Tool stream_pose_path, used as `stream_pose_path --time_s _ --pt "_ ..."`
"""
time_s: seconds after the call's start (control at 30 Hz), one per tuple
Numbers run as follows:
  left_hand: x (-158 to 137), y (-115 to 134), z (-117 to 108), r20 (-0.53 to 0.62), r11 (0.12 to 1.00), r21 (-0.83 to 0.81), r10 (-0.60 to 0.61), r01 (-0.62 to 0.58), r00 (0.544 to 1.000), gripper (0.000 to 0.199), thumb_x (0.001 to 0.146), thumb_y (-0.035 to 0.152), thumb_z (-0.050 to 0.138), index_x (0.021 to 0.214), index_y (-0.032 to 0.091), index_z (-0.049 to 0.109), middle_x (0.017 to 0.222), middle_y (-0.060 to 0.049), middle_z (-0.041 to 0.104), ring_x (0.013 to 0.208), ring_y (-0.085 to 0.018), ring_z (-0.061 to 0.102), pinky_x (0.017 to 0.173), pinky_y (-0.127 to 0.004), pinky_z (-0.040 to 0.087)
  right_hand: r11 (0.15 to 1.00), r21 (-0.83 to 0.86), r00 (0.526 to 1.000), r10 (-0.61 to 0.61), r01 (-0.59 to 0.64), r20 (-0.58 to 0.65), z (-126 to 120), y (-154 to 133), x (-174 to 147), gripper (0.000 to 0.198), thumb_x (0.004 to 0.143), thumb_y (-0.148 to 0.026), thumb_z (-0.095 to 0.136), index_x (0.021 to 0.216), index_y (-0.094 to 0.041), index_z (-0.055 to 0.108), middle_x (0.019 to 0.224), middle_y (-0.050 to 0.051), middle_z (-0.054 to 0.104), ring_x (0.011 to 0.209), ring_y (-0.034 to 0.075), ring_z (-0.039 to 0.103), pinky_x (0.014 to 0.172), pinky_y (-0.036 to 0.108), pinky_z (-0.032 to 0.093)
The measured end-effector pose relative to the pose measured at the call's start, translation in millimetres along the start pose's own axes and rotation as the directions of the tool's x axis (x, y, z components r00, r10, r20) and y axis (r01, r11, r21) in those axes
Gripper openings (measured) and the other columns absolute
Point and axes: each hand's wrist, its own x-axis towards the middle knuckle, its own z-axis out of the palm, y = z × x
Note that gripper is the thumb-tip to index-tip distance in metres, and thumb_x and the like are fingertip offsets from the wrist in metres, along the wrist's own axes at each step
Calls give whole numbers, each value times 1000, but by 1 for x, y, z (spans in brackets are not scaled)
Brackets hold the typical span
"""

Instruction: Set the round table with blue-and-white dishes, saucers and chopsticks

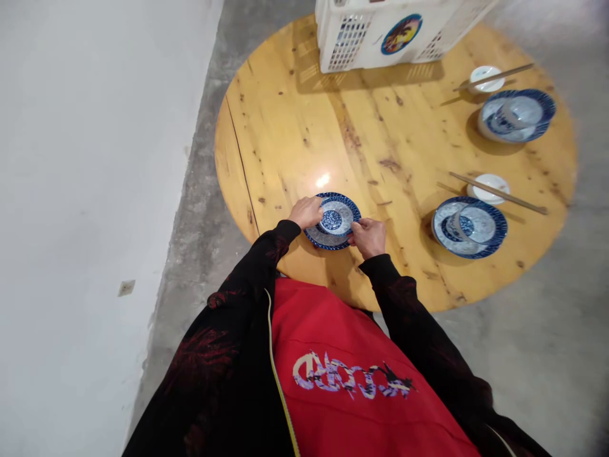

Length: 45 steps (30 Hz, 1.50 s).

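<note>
A blue-and-white patterned bowl [334,217] is held between my two hands, over a blue-rimmed plate [323,240] at the near edge of the round table. My left hand [307,212] is closed on the bowl's left rim. On the opposite side, the thumb and fingers of my right hand [368,237] pinch the bowl's rim low on the right. The bowl covers most of the plate, and I cannot tell whether the two touch.
Two place settings stand on the right of the wooden table [285,139]: a near bowl [480,231] and a far bowl [528,111], each with a cup inside. Chopsticks [499,192] lie across a small white dish [488,184]. A white plastic crate [366,41] stands at the back.
</note>
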Motion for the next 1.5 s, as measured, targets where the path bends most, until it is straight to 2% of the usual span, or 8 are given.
stream_pose_path --time_s 0.3,0.53,0.73,0.9,1.1,1.23,1.37,1.5 --pt "2 -4 -2 -16 1000 -29 1 -2 1000 20 89 20 47 92 15 66 99 -14 72 95 -26 63 76 -33 38 999 53 1000 -6 5 19 1 -4 -3 10 74 -22 56 66 -19 60 49 4 62 48 22 63 44 28 50" --pt "2 -5 -3 -6 999 -45 -14 14 1000 20 88 19 48 90 15 67 96 -14 72 94 -26 63 76 -33 39 997 82 1000 -12 11 17 2 -4 -4 9 71 -24 57 64 -19 58 46 2 60 44 19 61 37 24 45" --pt "1 -4 -4 4 999 -41 -13 13 1000 22 89 20 46 92 14 68 96 -15 72 92 -26 63 74 -33 39 999 45 999 -10 9 31 2 -4 -3 9 71 -23 56 63 -19 57 46 2 60 45 20 61 40 25 47" --pt "1 -4 -3 -2 999 -49 -14 14 1000 22 89 19 46 91 14 68 96 -15 72 93 -26 63 75 -33 39 998 57 1000 -5 4 25 3 -2 -3 11 72 -22 54 62 -20 54 50 4 61 45 22 63 42 29 49" --pt "1 -5 -2 -10 999 -52 -8 7 1000 20 88 20 48 90 15 67 97 -15 72 93 -26 63 75 -33 39 996 85 1000 -14 12 25 3 -1 -4 16 74 -25 54 58 -22 48 49 3 61 45 21 63 41 27 47" --pt "0 -4 -2 0 999 -48 -11 11 1000 22 90 20 47 94 15 68 102 -15 72 97 -26 63 80 -32 41 995 96 999 -2 -2 34 3 -3 -7 17 75 -27 55 60 -21 51 50 3 61 43 19 61 40 26 47" --pt "-7 -3 -12 -22 999 -13 -50 50 998 30 96 31 44 106 13 67 109 -17 71 102 -27 63 85 -33 42 985 173 999 14 -20 34 -7 -11 -12 18 79 -32 56 68 -18 60 52 4 63 42 16 58 40 25 48" --pt "-21 -5 -40 -118 993 17 -113 116 987 40 100 39 41 118 11 63 106 -17 72 101 -28 65 87 -34 43 962 272 999 6 8 -52 -33 -12 -29 22 79 -36 59 79 -15 63 53 1 62 39 14 55 39 24 46"
